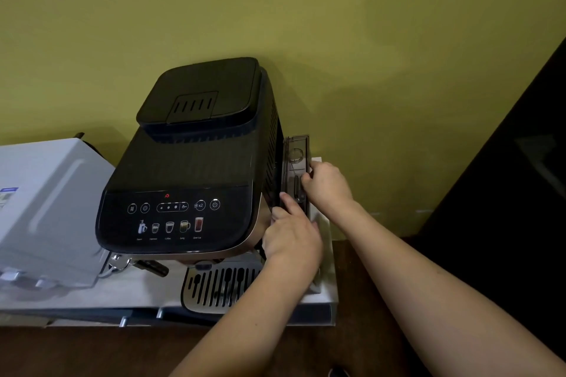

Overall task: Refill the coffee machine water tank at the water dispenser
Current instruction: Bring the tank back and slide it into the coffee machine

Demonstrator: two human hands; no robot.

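A black coffee machine point(190, 162) stands against the green wall, its lit control panel facing me. The narrow smoky transparent water tank point(296, 151) sits at the machine's right side, standing slightly out from the body. My right hand point(329, 185) grips the tank's outer edge near its middle. My left hand point(291, 236) holds the tank's front end, thumb resting on top between tank and machine. The lower part of the tank is hidden behind my hands. No water dispenser is in view.
A white appliance point(46, 211) lies left of the machine. The metal drip tray grille point(214, 285) juts out in front. Everything rests on a white board point(324, 300) over a dark wooden counter point(361, 330). A dark panel point(520, 177) rises at right.
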